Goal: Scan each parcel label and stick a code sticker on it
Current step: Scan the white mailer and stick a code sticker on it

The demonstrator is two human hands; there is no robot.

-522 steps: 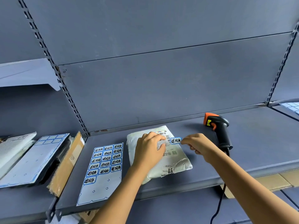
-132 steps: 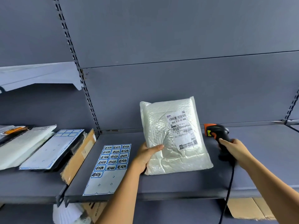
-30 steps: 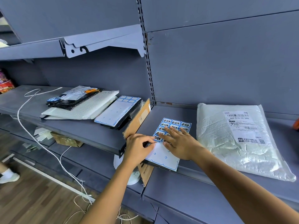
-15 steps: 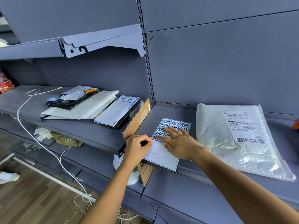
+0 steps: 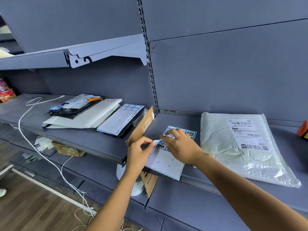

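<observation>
- Your left grip [image 5: 138,152] pinches a code sticker [image 5: 156,142], half-peeled from the sticker sheet [image 5: 165,162] at the shelf [image 5: 173,119] front edge.
- Your right grip [image 5: 181,147] presses flat on that sheet.
- The parcel [image 5: 233,152] lies label-up just right.

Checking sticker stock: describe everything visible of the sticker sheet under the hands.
The sticker sheet is white paper backing with a blue border, flat on the grey shelf. Blue-framed black-print stickers sit at its far end; the near part is bare. The right hand presses it; the left hand pinches one lifted sticker.
</observation>
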